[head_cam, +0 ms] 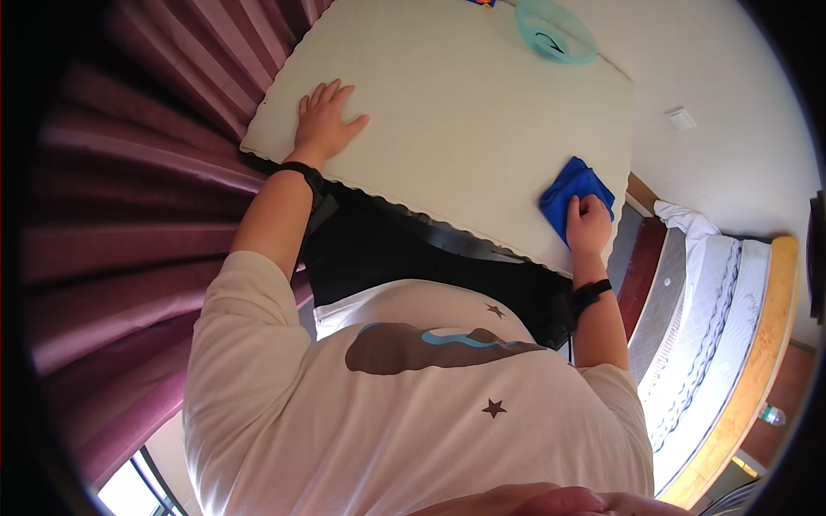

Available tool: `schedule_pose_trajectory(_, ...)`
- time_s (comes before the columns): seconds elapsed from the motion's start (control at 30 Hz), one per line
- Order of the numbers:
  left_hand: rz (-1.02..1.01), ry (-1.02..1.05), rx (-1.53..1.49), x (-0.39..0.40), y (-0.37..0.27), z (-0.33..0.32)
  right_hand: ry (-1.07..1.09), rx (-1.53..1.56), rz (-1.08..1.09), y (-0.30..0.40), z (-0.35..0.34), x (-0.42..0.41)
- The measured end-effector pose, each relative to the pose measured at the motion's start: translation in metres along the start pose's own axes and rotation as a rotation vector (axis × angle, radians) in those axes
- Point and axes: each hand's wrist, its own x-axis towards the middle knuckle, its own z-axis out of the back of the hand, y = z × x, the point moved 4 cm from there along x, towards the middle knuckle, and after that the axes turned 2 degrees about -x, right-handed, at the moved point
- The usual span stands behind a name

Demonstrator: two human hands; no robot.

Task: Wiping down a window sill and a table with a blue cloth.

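Before me is a table covered with a pale, scallop-edged tablecloth [439, 129]. My left hand [328, 121] rests palm down near the table's left front corner, fingers spread, holding nothing. Near the right front corner, my right hand [588, 222] is closed on a folded blue cloth [568, 187], which lies on the tabletop and sticks out to the left of and beyond my fingers. Each wrist wears a black strap.
A translucent teal basin [561, 32] with a dark, thin item in it stands at the far right edge. Purple curtains [142, 238] hang at the left. At the right are a white wall [703, 64] and a wood-framed bed with a mattress [716, 309].
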Motion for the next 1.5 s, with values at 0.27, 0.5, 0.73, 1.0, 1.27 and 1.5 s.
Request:
schedule_pose_trajectory(0.27, -0.024, -0.045, -0.033, 0.000, 0.005, -0.002, -0.027, -0.004, -0.015, -0.007, -0.005, 0.021)
schedule_pose_trajectory(0.5, 0.008, -0.007, -0.041, -0.001, 0.000, 0.001, 0.007, -0.016, -0.060, -0.014, -0.009, 0.033)
schedule_pose_trajectory(0.73, -0.016, -0.014, -0.051, -0.002, 0.001, 0.001, -0.002, -0.036, -0.082, -0.028, -0.016, 0.045)
schedule_pose_trajectory(1.0, -0.001, -0.005, -0.049, 0.001, 0.000, 0.001, -0.030, -0.030, -0.088, -0.034, -0.018, 0.046)
schedule_pose_trajectory(1.27, 0.009, 0.010, -0.041, -0.003, -0.001, 0.005, -0.094, -0.020, 0.009, -0.020, -0.010, 0.034)
schedule_pose_trajectory(1.5, 0.018, 0.015, -0.045, -0.002, -0.005, 0.009, -0.101, -0.007, 0.013, -0.020, -0.004, 0.014)
